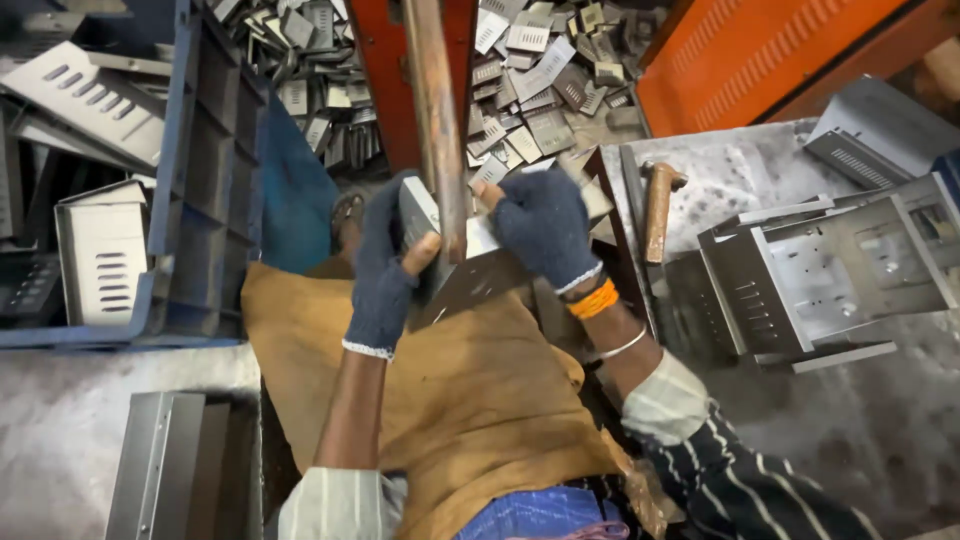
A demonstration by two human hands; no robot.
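Note:
Both my hands wear dark knitted fingerless gloves. My left hand [385, 262] grips the left end of a bent grey sheet-metal piece [480, 262], thumb on its top face. My right hand [545, 228] holds the same piece from the right, fingers curled over its upper edge. A rusty upright metal bar [437, 120] stands right in front of the piece, between my two hands. The piece rests over a brown cloth [470, 390] spread across my lap.
A blue crate [205, 190] with louvred metal panels stands at left. Several small stamped metal parts [530, 70] litter the floor ahead. A hammer [658, 205] and bent metal housings [820, 275] lie on the right plate. An orange machine frame [760, 50] rises behind.

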